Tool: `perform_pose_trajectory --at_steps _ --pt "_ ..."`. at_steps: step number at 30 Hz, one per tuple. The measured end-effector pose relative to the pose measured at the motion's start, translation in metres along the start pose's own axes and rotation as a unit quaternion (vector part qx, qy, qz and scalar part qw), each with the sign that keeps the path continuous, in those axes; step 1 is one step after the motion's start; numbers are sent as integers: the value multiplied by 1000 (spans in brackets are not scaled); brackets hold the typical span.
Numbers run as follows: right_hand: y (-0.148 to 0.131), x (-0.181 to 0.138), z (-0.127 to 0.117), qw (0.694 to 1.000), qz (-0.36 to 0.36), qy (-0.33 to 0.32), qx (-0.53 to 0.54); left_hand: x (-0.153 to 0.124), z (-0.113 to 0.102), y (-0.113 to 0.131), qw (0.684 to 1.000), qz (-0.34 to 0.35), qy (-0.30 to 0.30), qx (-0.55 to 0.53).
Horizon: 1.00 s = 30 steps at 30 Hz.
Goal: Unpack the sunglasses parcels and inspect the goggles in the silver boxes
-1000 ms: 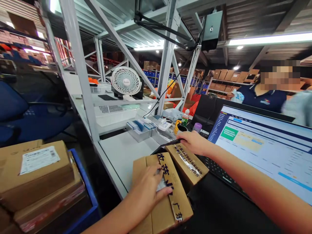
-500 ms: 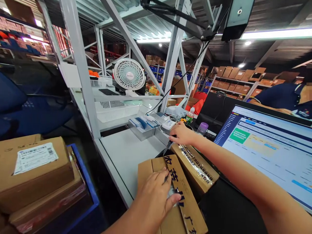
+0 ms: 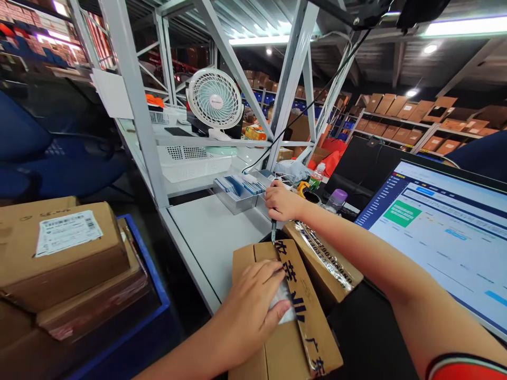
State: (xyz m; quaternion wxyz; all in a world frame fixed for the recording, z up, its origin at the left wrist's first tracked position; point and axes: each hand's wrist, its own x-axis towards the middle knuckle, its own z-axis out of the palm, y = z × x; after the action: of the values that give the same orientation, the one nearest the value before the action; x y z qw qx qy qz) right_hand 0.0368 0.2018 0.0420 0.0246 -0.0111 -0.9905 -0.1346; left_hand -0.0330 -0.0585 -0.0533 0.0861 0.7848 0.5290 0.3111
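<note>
My left hand (image 3: 253, 311) lies flat, fingers spread, on top of a taped cardboard box (image 3: 277, 338) at the near edge of the white bench (image 3: 206, 243). My right hand (image 3: 282, 201) is closed round a thin dark tool, apparently a knife or pen (image 3: 273, 230), whose tip points down at the far end of that box's tape. A second taped cardboard box (image 3: 322, 264) lies just to the right, under my right forearm.
A monitor (image 3: 443, 232) stands at the right. A metal tray of cards (image 3: 237, 191), bottles (image 3: 336, 200) and a small fan (image 3: 214, 100) sit behind. Labelled cartons (image 3: 59, 253) are stacked in a blue bin at the left. A steel rack upright (image 3: 134, 105) rises beside the bench.
My right hand went from the second box to the trays behind, then came back closed on the thin tool above the near box. My left hand stayed on the box.
</note>
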Motion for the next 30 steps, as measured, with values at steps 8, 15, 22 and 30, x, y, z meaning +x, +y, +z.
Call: perform_pose_trajectory --at_steps 8,15,22,30 --pt "23 -37 4 992 122 4 22 -7 -2 -7 999 -21 -21 -18" --pt "-4 -68 -2 927 364 51 71 -1 -4 -1 999 -20 -36 -16" --pt "-100 -72 -10 869 433 -17 239 5 -3 3 999 -26 -39 18" --pt "-107 -92 -23 851 463 41 244 11 -4 5 998 -33 -44 11"
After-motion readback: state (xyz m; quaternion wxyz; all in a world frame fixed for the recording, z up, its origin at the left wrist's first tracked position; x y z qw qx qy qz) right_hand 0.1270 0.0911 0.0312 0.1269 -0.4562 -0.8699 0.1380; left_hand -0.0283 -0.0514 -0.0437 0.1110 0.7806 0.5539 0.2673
